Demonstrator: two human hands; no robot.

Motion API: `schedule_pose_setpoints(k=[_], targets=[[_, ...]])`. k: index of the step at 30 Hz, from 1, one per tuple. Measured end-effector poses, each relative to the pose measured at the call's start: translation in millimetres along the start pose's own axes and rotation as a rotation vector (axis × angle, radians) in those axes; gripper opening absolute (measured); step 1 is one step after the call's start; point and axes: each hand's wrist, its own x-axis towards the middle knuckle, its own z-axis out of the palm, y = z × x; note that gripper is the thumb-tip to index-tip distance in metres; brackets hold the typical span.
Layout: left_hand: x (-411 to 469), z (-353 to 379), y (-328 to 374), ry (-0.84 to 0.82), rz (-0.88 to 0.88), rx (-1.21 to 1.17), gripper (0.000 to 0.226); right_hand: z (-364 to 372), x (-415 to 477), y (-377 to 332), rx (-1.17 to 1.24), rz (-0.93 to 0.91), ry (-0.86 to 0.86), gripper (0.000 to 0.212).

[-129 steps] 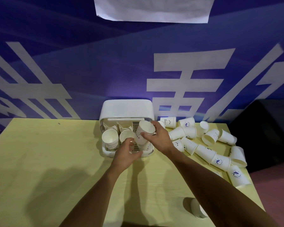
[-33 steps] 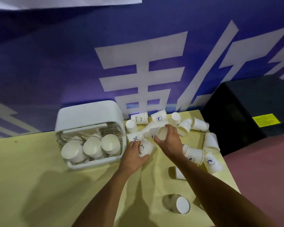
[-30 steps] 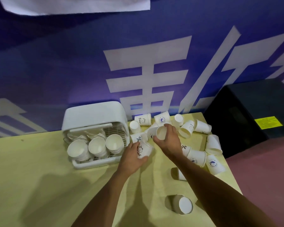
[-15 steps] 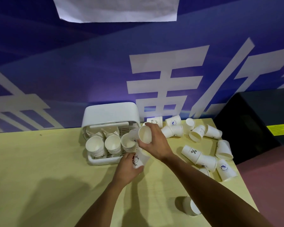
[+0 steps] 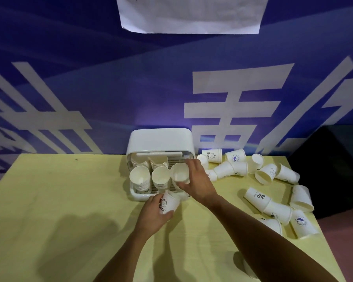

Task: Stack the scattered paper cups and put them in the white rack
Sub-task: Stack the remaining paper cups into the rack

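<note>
Our right hand (image 5: 195, 181) grips a paper cup (image 5: 179, 173) over the right stack in the white rack (image 5: 160, 140). Our left hand (image 5: 152, 213) holds a printed cup (image 5: 170, 203) just before it. Loose cups (image 5: 257, 197) litter the surface (image 5: 59, 200) rightward.

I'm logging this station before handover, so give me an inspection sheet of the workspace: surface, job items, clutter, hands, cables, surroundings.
Surface: yellow table.
Job's things: white rack at the table's far edge, holding cup stacks; loose cups scattered to its right, mostly on their sides.
Clutter: nothing seen.
Hands: left hand holds a Bear cup in front of the rack; right hand grips a second cup at the rack's front right.
Cables: nothing seen.
Surroundings: blue wall with white characters, paper sheet on it, black box at the right.
</note>
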Motion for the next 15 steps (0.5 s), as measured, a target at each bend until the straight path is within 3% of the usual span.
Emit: schedule_pose_setpoints(k=[6,10,15], targets=[[-11,-6,-19,0.029,-0.059,-0.08,0.063,8,-3,-1,-0.059,0.038,0.017,0.068],[-6,-9,-13,0.117,-0.08,-0.179,0.048,4,-12,3,0.043,0.042,-0.015,0.05],[1,-9,9,0.152,-0.029,-0.247,0.051,1,-21,1,0.22,0.18,-0.204,0.061]])
